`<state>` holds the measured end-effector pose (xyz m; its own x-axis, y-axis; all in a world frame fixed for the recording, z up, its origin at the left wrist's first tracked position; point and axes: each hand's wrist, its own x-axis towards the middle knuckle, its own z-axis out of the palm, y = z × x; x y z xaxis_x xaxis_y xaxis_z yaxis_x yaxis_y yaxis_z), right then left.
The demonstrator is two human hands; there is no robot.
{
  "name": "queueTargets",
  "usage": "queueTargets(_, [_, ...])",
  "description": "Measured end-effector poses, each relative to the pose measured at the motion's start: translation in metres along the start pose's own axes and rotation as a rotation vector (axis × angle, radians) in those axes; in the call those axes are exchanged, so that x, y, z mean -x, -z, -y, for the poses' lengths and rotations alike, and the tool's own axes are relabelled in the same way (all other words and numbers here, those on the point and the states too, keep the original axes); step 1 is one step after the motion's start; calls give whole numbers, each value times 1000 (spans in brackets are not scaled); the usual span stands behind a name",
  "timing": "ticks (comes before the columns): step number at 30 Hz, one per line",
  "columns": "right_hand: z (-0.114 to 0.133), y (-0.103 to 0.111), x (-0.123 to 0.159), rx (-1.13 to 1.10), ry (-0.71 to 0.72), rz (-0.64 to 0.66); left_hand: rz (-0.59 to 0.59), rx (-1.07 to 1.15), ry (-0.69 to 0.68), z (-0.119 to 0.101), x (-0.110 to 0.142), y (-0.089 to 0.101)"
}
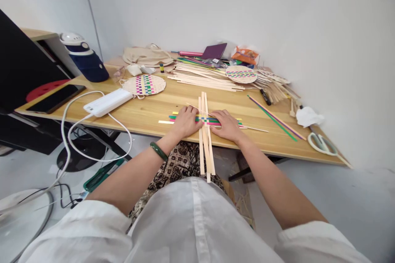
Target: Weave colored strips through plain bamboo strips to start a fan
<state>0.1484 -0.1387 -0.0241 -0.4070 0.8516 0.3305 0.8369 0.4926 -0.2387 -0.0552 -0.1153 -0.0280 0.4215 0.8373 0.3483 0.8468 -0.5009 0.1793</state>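
Observation:
Several flat weaving strips cross on the table in front of me. The pale upright strips (207, 150) run toward my body and overhang the table's front edge. Crosswise lie coloured strips (212, 120) in green, blue, pink and yellow, interlaced with the pale ones at a small checkered patch. My left hand (187, 122) grips the crosswise strips just left of the crossing, its thumb near the patch. On the other side, my right hand (226, 125) holds them with bent fingers and thumb. A thin pale strip lies slanted by the fingertips; the fingers partly hide the strips.
Behind lie a pile of pale strips (203, 76) and two woven oval pieces, one left (145, 85) and one right (241, 74). Loose coloured strips (274, 117), a black marker (265, 97) and scissors (322, 144) lie right. Left are a power bank (108, 102), phone (57, 98) and blue bottle (88, 63).

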Motion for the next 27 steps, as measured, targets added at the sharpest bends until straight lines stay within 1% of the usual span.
queueTargets(4, [0,-1,-1,15,16,-15,-16,-9,-12,-1,-1,-2])
queueTargets(12, [-1,0,-1,12,23,-13,10,-52,6,-2,1,1])
queueTargets(16, [-3,-1,-1,-9,21,-1,14,-78,-8,-3,0,1])
queueTargets(22, [-4,-3,-2,-23,26,-21,40,-117,-11,-8,-1,3])
queueTargets(27, [-2,-1,-1,-3,45,-23,14,-99,-10,-10,0,5])
